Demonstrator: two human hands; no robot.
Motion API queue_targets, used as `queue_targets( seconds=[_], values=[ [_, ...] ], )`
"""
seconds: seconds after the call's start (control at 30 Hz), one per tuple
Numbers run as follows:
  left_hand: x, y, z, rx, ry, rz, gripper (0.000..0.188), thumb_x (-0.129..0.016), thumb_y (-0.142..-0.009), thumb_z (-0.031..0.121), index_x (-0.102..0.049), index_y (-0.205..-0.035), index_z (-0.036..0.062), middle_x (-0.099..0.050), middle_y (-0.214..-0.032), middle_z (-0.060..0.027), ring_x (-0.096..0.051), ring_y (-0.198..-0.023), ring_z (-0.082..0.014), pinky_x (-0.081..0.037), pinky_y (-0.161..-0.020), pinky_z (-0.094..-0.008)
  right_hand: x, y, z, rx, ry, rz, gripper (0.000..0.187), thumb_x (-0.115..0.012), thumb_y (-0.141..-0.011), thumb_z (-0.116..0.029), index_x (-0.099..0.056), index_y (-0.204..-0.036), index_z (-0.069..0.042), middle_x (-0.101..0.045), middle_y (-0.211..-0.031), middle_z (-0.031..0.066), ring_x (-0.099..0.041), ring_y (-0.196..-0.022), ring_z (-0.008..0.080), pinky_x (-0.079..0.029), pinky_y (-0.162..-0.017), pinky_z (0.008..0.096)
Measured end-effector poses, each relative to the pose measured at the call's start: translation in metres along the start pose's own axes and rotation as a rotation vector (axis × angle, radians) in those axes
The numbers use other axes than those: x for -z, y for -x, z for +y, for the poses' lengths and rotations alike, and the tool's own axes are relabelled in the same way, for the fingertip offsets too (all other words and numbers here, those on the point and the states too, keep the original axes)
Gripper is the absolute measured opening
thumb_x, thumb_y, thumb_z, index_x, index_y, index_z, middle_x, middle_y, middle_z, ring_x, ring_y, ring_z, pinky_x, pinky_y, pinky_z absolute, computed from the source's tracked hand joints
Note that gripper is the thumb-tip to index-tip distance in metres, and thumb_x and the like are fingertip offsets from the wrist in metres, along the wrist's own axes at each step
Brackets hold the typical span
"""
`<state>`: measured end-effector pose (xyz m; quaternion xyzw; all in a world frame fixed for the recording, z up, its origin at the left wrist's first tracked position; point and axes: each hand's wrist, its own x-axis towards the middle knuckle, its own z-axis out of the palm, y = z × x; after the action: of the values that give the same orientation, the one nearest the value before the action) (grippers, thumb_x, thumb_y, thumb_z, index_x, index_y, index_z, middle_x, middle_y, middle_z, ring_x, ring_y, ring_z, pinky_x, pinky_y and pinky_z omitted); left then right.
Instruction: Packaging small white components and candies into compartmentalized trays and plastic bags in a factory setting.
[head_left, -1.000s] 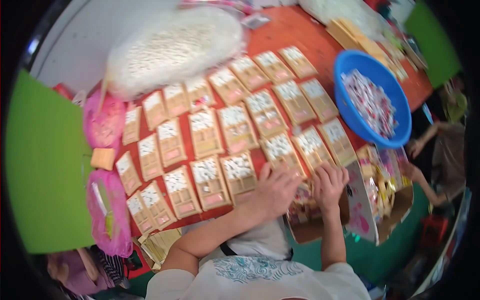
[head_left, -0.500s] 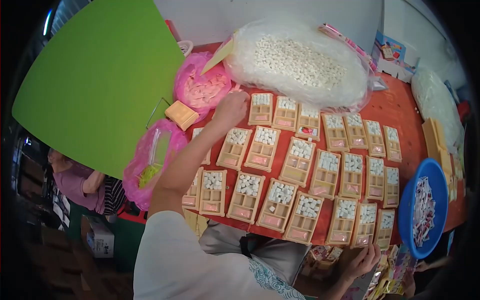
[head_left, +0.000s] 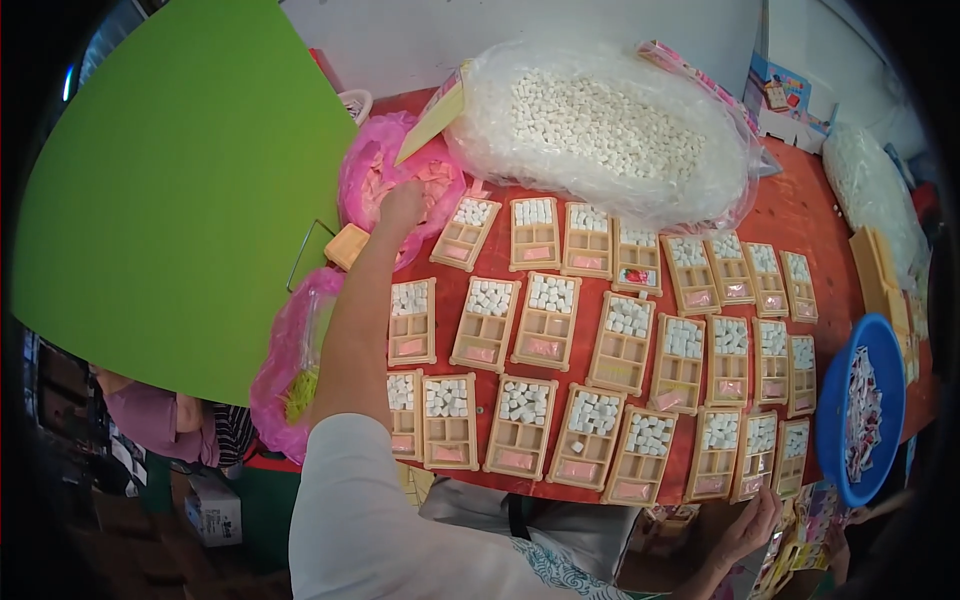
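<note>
My left hand point(head_left: 403, 205) reaches into a pink plastic bag point(head_left: 352, 165) of flat pale-pink packets point(head_left: 438, 180); its fingertips are hidden among them. At the table's front edge my right hand point(head_left: 752, 522) rests beside a tan compartment tray point(head_left: 751, 484), its fingers loosely bent and a little apart, with nothing seen in them. Rows of such trays point(head_left: 545, 321) cover the red table. White cube-like pieces point(head_left: 550, 293) fill one end of each, and most have a pink packet at the other end. One back-row tray point(head_left: 637, 258) shows a red-and-green picture packet instead.
A clear bag point(head_left: 735, 200) of white pieces lies at the back. Blue basin point(head_left: 822, 430) with small packets stands at right. A green panel point(head_left: 190, 190) rises at left, near another pink bag point(head_left: 268, 390) with yellow-green contents. A tan piece point(head_left: 347, 246) lies between the bags. Another person point(head_left: 165, 420) sits at left.
My left hand has moved left from beside the back-row trays into the pink bag. One more tray now stands at the left end of the back row. My right hand stays by the front edge.
</note>
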<state>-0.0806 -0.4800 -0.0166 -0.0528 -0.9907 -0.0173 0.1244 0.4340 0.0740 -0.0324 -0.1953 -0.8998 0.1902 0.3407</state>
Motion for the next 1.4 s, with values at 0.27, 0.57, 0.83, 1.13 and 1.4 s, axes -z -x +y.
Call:
queue_targets(
  seconds=[0.27,0.57,0.83,1.13,1.4],
  values=[
    [0.044,0.034,0.092,0.154,1.362,-0.171,0.014,-0.057,-0.086,0.013,-0.064,-0.089,0.0013,-0.055,-0.066,-0.0016,-0.05,-0.054,-0.0076,-0.042,-0.05,-0.0209,-0.021,-0.028,-0.074,0.057,-0.292,-0.049,0.014,-0.057,-0.082,0.006,-0.062,-0.095,0.005,-0.059,-0.096,0.0169,-0.058,-0.086,0.0289,-0.047,-0.078,0.0344],
    [0.109,0.221,0.343,-0.278,1.33,-1.261,0.018,-0.055,-0.086,0.005,-0.063,-0.101,-0.0013,-0.061,-0.079,-0.0009,-0.056,-0.067,-0.0066,-0.044,-0.059,-0.0206,-0.053,-0.054,-0.127,0.147,-0.544,-0.251,0.035,-0.066,-0.078,-0.002,-0.058,-0.112,0.0,-0.056,-0.106,0.0169,-0.06,-0.089,0.0322,-0.05,-0.075,0.0356],
    [0.092,0.254,0.468,-0.591,1.287,-1.651,0.021,-0.05,-0.086,0.008,-0.063,-0.1,-0.0018,-0.058,-0.076,0.0003,-0.05,-0.063,-0.0038,-0.039,-0.057,-0.0185,-0.001,-0.033,-0.051,-0.003,-0.392,-0.053,0.027,-0.066,-0.076,0.003,-0.061,-0.103,-0.001,-0.056,-0.096,0.0145,-0.06,-0.083,0.0282,-0.05,-0.07,0.0338],
    [0.077,0.293,0.525,-0.319,1.354,-2.018,0.012,-0.05,-0.09,0.004,-0.059,-0.095,-0.0013,-0.054,-0.068,-0.0032,-0.048,-0.055,-0.0086,-0.038,-0.049,-0.0217,0.026,-0.034,0.02,-0.329,-0.502,0.067,0.003,-0.056,-0.086,-0.001,-0.053,-0.087,0.0,-0.05,-0.086,0.0058,-0.049,-0.077,0.0133,-0.041,-0.067,0.0245],
    [0.082,0.299,0.535,-0.135,1.539,-1.914,0.013,-0.051,-0.09,0.003,-0.059,-0.098,-0.002,-0.057,-0.073,-0.0052,-0.052,-0.058,-0.0102,-0.042,-0.05,-0.0236,0.039,-0.042,0.089,-0.519,-0.034,0.036,0.011,-0.057,-0.085,-0.011,-0.062,-0.086,0.0,-0.056,-0.084,0.0134,-0.058,-0.076,0.0292,-0.045,-0.068,0.0383]
  ],
)
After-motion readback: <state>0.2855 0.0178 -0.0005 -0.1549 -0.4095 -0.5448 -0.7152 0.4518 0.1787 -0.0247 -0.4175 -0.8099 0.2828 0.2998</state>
